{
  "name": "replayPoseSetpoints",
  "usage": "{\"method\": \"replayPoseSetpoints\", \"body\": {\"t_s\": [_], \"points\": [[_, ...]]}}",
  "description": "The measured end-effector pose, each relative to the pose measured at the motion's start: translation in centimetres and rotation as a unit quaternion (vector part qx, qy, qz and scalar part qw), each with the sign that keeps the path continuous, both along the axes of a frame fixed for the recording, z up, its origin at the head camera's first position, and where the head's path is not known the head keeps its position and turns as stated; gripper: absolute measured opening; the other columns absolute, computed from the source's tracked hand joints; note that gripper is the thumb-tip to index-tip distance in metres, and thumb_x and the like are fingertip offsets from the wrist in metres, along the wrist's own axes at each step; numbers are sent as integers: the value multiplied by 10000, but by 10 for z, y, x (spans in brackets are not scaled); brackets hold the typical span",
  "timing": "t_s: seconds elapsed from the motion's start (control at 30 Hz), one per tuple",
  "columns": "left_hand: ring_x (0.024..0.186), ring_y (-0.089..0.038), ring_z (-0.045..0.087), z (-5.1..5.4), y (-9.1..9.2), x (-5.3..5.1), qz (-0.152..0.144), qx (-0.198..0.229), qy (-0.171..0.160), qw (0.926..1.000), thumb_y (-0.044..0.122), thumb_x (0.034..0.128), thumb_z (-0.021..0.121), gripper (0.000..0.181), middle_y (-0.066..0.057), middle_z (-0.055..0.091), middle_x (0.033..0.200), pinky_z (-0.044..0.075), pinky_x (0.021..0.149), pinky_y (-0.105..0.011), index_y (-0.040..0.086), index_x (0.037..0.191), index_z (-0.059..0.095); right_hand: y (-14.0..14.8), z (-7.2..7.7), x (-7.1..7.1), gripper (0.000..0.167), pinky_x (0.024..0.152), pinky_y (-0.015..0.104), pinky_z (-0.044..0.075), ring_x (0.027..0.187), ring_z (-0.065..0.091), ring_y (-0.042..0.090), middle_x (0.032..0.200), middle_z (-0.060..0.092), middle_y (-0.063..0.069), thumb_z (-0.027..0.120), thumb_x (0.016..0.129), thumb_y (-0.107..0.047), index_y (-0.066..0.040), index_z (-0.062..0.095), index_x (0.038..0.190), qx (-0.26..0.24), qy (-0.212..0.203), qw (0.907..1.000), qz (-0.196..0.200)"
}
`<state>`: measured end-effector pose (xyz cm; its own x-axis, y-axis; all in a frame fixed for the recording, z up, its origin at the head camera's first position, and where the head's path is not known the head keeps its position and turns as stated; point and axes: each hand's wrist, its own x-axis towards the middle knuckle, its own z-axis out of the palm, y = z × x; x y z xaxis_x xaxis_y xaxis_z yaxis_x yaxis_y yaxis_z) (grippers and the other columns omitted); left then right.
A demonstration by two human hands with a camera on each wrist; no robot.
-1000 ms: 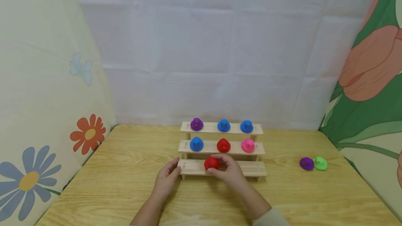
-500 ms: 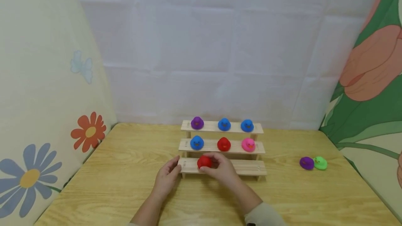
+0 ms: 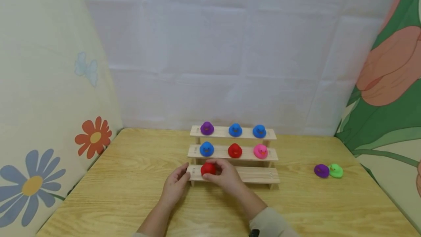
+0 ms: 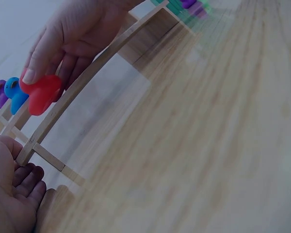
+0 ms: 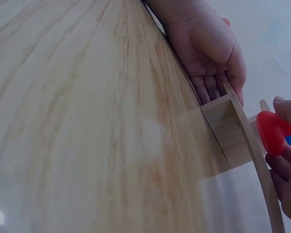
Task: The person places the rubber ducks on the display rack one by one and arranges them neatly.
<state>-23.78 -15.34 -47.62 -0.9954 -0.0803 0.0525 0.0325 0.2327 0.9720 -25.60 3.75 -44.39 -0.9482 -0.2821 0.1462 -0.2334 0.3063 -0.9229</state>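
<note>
A red rubber duck (image 3: pixel 208 169) is pinched between the thumb and fingers of my right hand (image 3: pixel 227 178), at the left part of the lowest tier of a three-tier wooden stand (image 3: pixel 260 175). In the left wrist view the red duck (image 4: pixel 41 94) is upright at the tier's top, the right hand (image 4: pixel 82 29) around it. My left hand (image 3: pixel 174 185) grips the left end of that tier, its thumb at the edge and its fingers curled beside the leg, as the right wrist view shows this hand (image 5: pixel 211 53).
On the middle tier sit a blue duck (image 3: pixel 206 149), another red duck (image 3: pixel 235 150) and a pink duck (image 3: pixel 261 151). The top tier carries a purple duck (image 3: pixel 207 128) and two blue ones. To the right on the table (image 3: pixel 138 156) lie a purple duck (image 3: pixel 321 170) and a green duck (image 3: pixel 336 170).
My right hand has moved left along the lowest tier with the red duck, from near its middle to its left part. The left hand has stayed at the tier's end.
</note>
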Motion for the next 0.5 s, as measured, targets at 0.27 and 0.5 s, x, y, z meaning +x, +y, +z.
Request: {"method": "replayPoseSetpoints", "body": {"t_s": [0.27,0.5], "points": [[1356,-343,455,0,-1,1,-12,-25,6,10000,131,1007,507,461,-244,494,1443,409,1120,-449,-42,1429,451,-6,-1,0,395,902,345,569,1049,616,219,1220,624,113,792,823,-167,-87,668,1190,61,114,9999,70],[1337,-346,475,-1,0,0,30,-17,66,10000,113,1001,504,450,-250,516,1419,418,1112,-453,-50,1418,462,-9,-2,0,402,889,333,567,1032,605,203,1212,626,107,792,823,-170,-76,669,1193,235,176,9995,87]]}}
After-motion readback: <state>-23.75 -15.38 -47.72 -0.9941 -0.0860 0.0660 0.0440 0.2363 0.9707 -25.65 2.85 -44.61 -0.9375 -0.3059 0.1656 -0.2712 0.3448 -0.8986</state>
